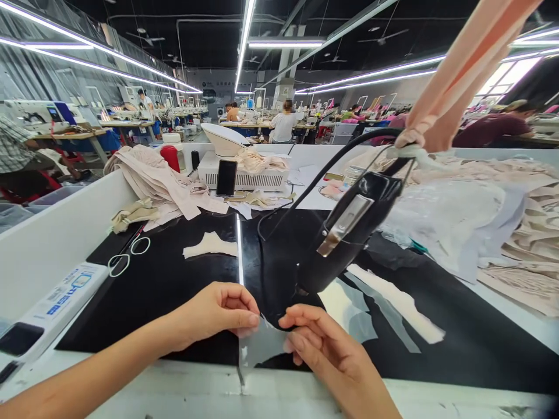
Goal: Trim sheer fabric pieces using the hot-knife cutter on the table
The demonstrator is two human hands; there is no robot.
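Between my hands hangs a thin translucent piece of film [264, 343] over the front edge of the black mat [174, 302]. My left hand [218, 317] pinches its upper left edge between thumb and fingers. On the other side, my right hand [321, 346] grips the right edge with closed fingertips. Just beyond my right hand hangs a black handheld tool [353, 227] with a metal plate and a cable, tied up by peach fabric [471, 70]. Cream and clear cut pieces [343, 305] lie under and beside the tool.
A cream fabric piece [211, 244] lies on the mat's far left, with white-handled scissors [130, 256] beyond it. Fabric stacks [161, 180] and a white scale [244, 171] stand at the back. Plastic sheeting [449, 221] and beige fabric pile at right. Other people sit farther off.
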